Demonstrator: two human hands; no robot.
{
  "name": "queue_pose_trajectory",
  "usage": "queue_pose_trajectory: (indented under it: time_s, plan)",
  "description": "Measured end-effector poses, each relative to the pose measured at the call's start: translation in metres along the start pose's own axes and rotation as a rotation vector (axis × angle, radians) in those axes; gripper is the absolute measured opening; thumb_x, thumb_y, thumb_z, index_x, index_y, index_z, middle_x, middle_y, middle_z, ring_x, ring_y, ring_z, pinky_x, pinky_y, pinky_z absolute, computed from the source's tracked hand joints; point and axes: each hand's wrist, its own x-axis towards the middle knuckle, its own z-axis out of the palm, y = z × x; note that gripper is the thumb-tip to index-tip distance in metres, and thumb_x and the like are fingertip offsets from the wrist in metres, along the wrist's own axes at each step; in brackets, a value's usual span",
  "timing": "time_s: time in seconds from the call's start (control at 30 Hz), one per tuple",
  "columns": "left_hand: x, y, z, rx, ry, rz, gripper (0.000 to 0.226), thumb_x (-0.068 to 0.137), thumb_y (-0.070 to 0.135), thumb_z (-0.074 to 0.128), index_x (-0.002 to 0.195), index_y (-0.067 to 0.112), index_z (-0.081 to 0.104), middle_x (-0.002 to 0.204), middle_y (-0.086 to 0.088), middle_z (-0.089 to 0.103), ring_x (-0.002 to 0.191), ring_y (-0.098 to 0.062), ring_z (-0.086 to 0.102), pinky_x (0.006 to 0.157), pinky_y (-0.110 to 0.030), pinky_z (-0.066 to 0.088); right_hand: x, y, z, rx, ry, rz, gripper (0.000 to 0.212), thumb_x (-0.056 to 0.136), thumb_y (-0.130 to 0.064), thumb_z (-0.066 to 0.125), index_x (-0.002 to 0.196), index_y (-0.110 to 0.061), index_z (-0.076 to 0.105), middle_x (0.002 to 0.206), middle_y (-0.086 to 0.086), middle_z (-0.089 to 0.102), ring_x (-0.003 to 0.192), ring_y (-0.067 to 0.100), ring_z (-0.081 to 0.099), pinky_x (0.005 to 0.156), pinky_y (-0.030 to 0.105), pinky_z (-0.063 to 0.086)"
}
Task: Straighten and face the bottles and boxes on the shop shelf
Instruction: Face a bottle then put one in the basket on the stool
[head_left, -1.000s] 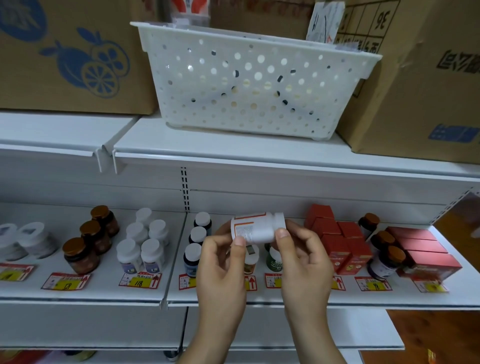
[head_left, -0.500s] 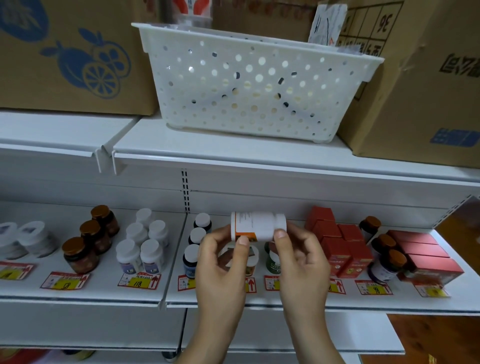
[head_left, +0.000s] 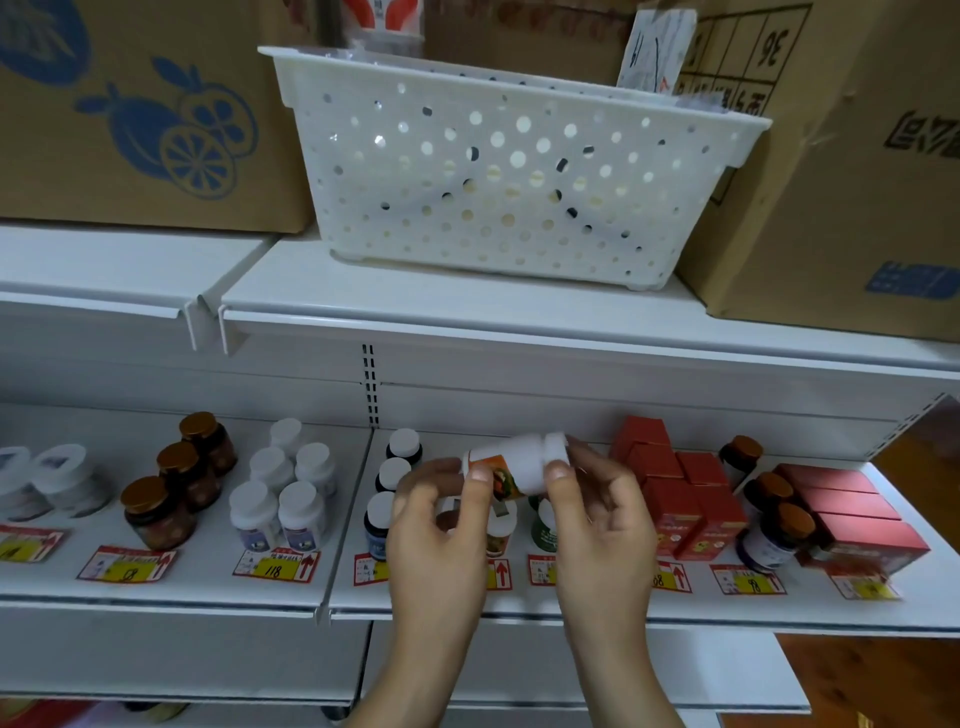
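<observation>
A person's two hands hold a white plastic bottle (head_left: 517, 465) on its side above the front of a shop shelf (head_left: 571, 605); the left hand (head_left: 439, 525) pinches the labelled end between thumb and curled fingers, the right hand (head_left: 597, 512) grips the white-capped end, the cap pointing right; an orange label with a picture shows on the bottle's near face. Directly beneath the hands, partly hidden by them, stand more small bottles; a green bottle (head_left: 543, 527) shows between the wrists. To the left of the hands a row of three dark bottles with white caps (head_left: 392, 475) runs front to back; further left a cluster of white bottles (head_left: 283, 491) and three brown jars with bronze lids (head_left: 176, 478) stand on the neighbouring shelf section. To the right, red boxes (head_left: 675, 493) sit in a block, beside dark jars with brown lids (head_left: 774, 509) and a stack of flat red boxes (head_left: 857, 519). Yellow-and-red price tags (head_left: 275, 569) line the shelf edge. On the shelf above, a white perforated basket (head_left: 514, 171) stands between cardboard cartons (head_left: 841, 171).
</observation>
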Motion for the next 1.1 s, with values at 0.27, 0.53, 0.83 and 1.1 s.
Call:
queue_pose_trajectory:
  time_s: [0.27, 0.53, 0.83, 1.1]
  plan:
    - [0.014, -0.006, 0.001, 0.038, -0.118, -0.11, 0.025, 0.099, 0.043, 0.052, 0.094, 0.03, 0.072, 0.094, 0.008, 0.074, 0.09, -0.004, 0.067, 0.079, -0.028, 0.052, -0.003, -0.002, 0.004, 0.005, -0.005, -0.072, 0.033, 0.073, -0.019, 0.078, 0.103, -0.022, 0.066, 0.103, -0.004, 0.074, 0.096, 0.013, 0.072, 0.078, 0.02, 0.055]
    - [0.009, -0.004, 0.006, -0.086, -0.264, -0.345, 0.031, 0.104, 0.036, 0.045, 0.102, 0.026, 0.075, 0.099, 0.009, 0.077, 0.098, -0.007, 0.071, 0.094, -0.046, 0.057, -0.011, 0.0, 0.004, -0.115, -0.006, -0.149, 0.046, 0.065, -0.032, 0.084, 0.103, -0.047, 0.062, 0.108, -0.01, 0.069, 0.1, 0.016, 0.068, 0.09, 0.04, 0.054]
    - [0.007, 0.001, 0.004, -0.19, -0.216, -0.25, 0.016, 0.1, 0.033, 0.056, 0.103, 0.022, 0.068, 0.096, 0.002, 0.077, 0.095, -0.016, 0.073, 0.092, -0.047, 0.056, -0.005, 0.01, -0.006, -0.284, 0.074, -0.263, 0.024, 0.084, -0.045, 0.066, 0.108, -0.043, 0.067, 0.112, -0.015, 0.066, 0.105, 0.017, 0.068, 0.086, 0.043, 0.057]
    - [0.002, 0.009, 0.004, -0.15, -0.081, 0.063, 0.036, 0.081, 0.015, 0.082, 0.101, 0.038, 0.064, 0.102, 0.009, 0.073, 0.1, -0.014, 0.07, 0.087, -0.033, 0.054, 0.0, 0.014, -0.007, -0.002, 0.047, 0.221, 0.022, 0.099, -0.01, 0.057, 0.103, -0.023, 0.074, 0.097, 0.0, 0.077, 0.097, 0.024, 0.073, 0.086, 0.04, 0.056]
